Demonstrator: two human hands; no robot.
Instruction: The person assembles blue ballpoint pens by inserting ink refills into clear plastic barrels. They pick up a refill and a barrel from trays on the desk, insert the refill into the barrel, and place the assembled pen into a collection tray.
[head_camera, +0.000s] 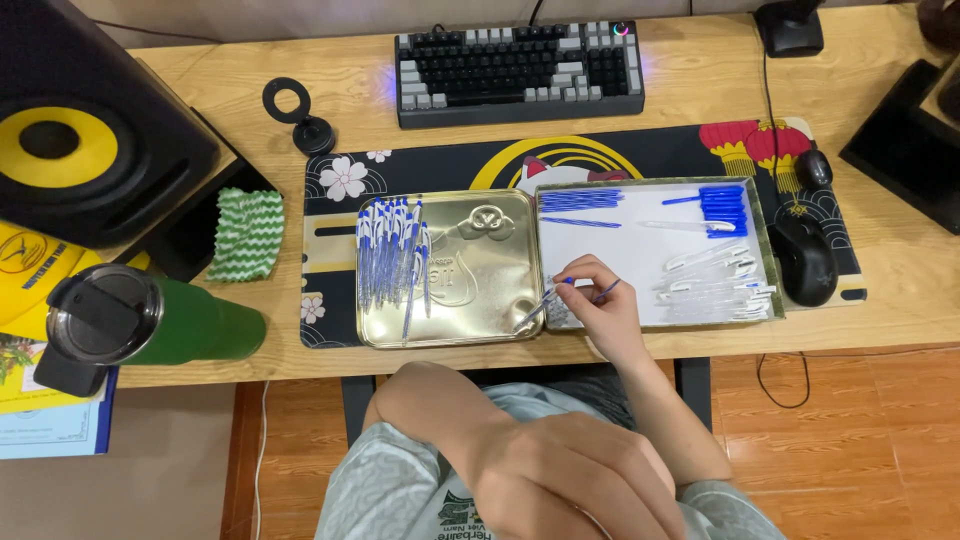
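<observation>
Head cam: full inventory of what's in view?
gold tin lid: one, mat left
assembled pens: a pile, blue and clear, in the lid
white tray: one, mat right
pen refills: several, blue, tray top left
pen caps: several, blue, tray top right
clear barrels: several, tray right
keyboard: one, black and grey, desk top
mouse: one, black, mat right
speaker: one, black and yellow, left
tumbler: one, green, left edge
right hand: pinches a pen part over the tray
left hand: on lap, empty

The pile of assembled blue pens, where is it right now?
In the head view, the assembled blue pens lie in the left half of the gold tin lid, left of the right hand.
</observation>
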